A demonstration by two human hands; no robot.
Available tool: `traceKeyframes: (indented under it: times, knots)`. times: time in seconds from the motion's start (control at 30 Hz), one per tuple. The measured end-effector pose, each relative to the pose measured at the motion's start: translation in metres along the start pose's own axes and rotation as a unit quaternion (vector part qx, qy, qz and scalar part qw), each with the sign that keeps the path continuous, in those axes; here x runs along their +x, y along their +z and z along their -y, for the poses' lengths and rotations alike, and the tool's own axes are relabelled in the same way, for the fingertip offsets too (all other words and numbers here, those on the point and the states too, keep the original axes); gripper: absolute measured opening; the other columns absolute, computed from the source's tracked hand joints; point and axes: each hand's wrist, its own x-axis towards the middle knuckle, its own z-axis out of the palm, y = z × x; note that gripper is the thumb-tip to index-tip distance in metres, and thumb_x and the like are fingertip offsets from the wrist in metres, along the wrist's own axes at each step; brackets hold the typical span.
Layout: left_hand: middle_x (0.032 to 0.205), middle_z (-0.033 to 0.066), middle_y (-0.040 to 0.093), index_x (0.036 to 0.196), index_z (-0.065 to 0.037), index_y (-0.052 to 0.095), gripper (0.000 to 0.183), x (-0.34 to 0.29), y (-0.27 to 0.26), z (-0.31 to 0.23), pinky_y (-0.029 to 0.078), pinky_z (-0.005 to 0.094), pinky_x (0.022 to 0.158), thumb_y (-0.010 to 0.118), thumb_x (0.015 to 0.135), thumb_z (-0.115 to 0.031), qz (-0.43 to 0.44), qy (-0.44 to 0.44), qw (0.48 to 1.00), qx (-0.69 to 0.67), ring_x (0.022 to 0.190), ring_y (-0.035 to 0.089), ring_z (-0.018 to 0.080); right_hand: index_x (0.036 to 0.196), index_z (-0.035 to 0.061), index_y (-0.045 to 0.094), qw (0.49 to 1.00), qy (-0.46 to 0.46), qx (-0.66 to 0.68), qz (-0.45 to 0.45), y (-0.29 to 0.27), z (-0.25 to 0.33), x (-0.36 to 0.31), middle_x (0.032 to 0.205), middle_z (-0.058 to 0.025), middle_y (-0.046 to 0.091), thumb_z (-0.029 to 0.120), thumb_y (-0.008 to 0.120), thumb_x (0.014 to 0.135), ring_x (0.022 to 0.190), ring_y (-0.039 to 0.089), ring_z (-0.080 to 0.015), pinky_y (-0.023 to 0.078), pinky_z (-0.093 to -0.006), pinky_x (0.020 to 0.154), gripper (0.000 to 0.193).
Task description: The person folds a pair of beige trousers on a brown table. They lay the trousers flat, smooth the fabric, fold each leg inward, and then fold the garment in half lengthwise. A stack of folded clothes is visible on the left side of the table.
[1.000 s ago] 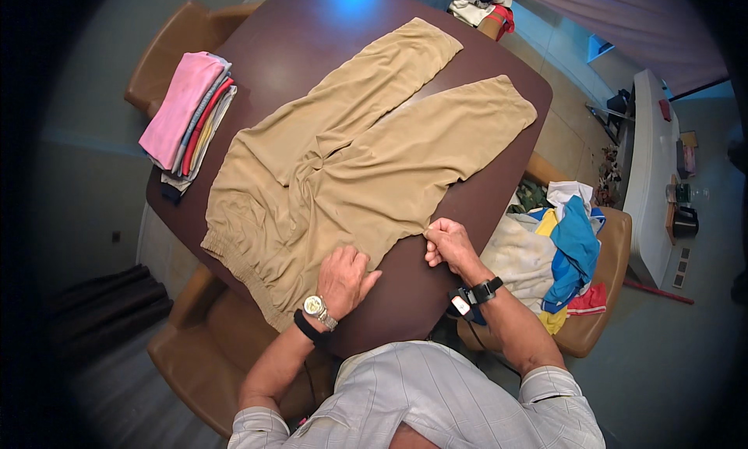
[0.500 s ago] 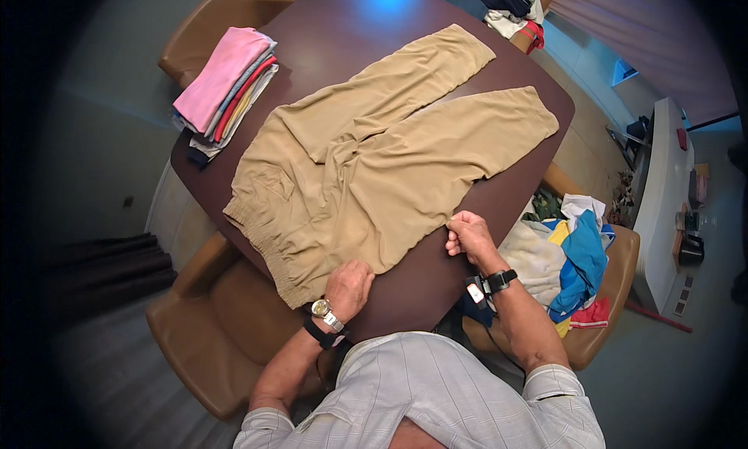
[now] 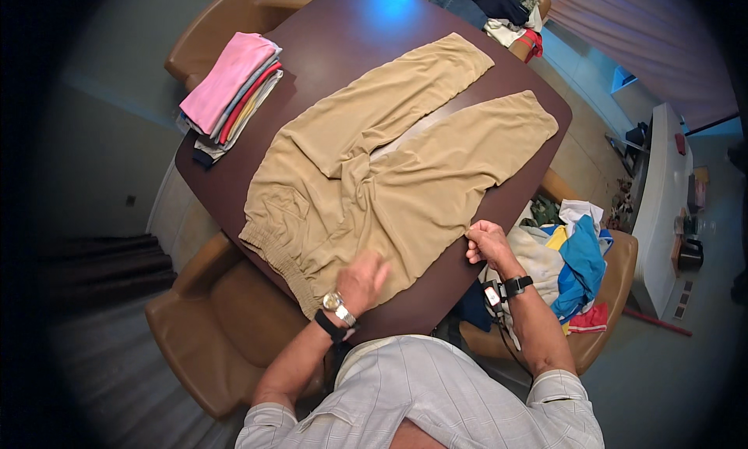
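One pair of tan trousers (image 3: pixel 389 180) spread flat mid-bench (image 3: pixel 343 44), two legs pointing to 1 o'clock. Left hand (image 3: pixel 362 281) flat and open on waist area at 6 o'clock, blurred. Right hand (image 3: pixel 487 242) grip pinched shut on trouser edge at 4 o'clock. One folded clothes stack (image 3: pixel 230 94) at 10 o'clock. Three brown chairs (image 3: pixel 210 348); one holds a loose clothes heap (image 3: pixel 573 258).
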Motion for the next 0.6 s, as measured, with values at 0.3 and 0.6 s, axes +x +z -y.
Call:
traceKeyframes:
  times: [0.3,0.6]
  knots:
    - [0.096,0.0180,0.069,0.098,-0.005,0.064,0.021,0.071,-0.003,0.054,0.055,0.0546,0.073,0.077,0.100,-0.022,-0.078,-0.053,0.993,0.075,0.086,0.068,0.0449,0.097,0.0058,0.064,1.000,-0.004,0.005,0.022,0.000,-0.002,0.003,0.074,-0.0025,0.068,0.010,0.067,0.101,0.055,0.069,-0.0140,0.060,-0.0302,0.048,0.006]
    - [0.085,0.0180,0.071,0.092,-0.002,0.065,0.018,0.059,-0.019,0.066,0.056,0.0500,0.069,0.078,0.099,-0.013,-0.136,-0.105,0.985,-0.017,0.075,0.070,0.0395,0.096,0.0057,0.064,1.000,0.001,0.004,0.024,-0.003,-0.003,0.003,0.073,-0.0031,0.068,0.009,0.067,0.101,0.055,0.069,-0.0142,0.059,-0.0303,0.047,0.006]
